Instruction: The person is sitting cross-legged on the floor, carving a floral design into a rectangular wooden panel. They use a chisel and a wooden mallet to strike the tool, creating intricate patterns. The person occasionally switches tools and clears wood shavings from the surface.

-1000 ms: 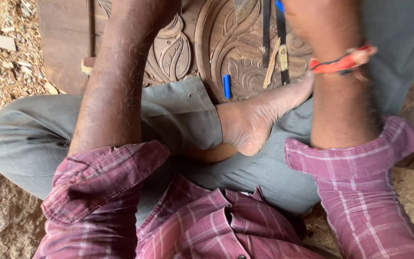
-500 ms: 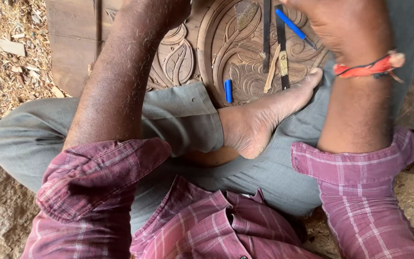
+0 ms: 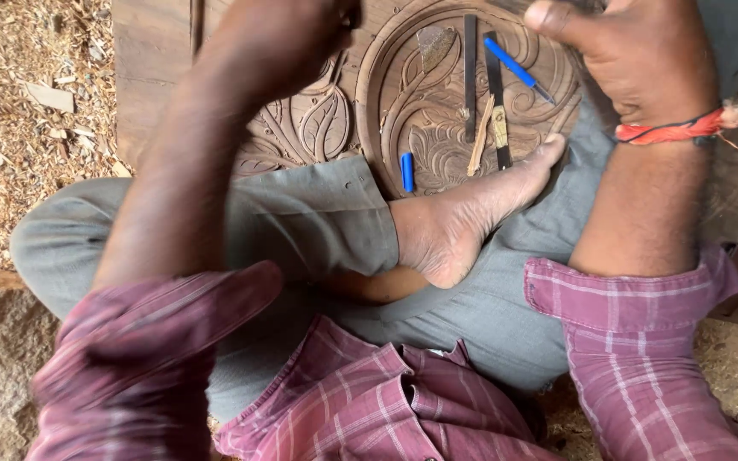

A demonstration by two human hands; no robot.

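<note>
Two hands over carved panel (image 3: 318,128) lying on floor, far of crossed legs. Left hand (image 3: 301,34) curled, blurred, contents unclear; right hand (image 3: 634,51) fisted, contents hidden. Panel looks heavy, stiff; relief fragile — grip plain edges. Chisels (image 3: 482,77), blue pen (image 3: 514,68) loose on top.

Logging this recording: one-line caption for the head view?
Seated cross-legged, both hands, left hand and right hand, above round carved wooden panel bearing blue pen.
</note>
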